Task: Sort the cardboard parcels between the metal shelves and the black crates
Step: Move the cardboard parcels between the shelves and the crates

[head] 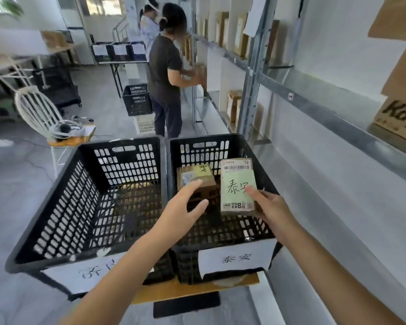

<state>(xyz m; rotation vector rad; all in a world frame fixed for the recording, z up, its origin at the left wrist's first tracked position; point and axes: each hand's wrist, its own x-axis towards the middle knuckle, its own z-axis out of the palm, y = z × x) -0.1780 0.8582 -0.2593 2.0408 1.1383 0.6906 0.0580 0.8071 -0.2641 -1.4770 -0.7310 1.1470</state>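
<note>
Two parcels are in view. The small parcel lies in the right crate, which stands on the table. The right hand pinches the flat parcel at its near corner, thumb on top, over this crate. The left hand is spread above the small parcel and holds nothing. The flat parcel looks light and stiff, so a grip across its short sides should be safe. Its green label reads 泰安, the same as the crate's sign.

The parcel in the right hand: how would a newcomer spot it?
Find the right black crate of the pair. There the right hand holds the parcel. Unlike the smaller brown parcel alongside, it carries a pale green handwritten label.
</note>
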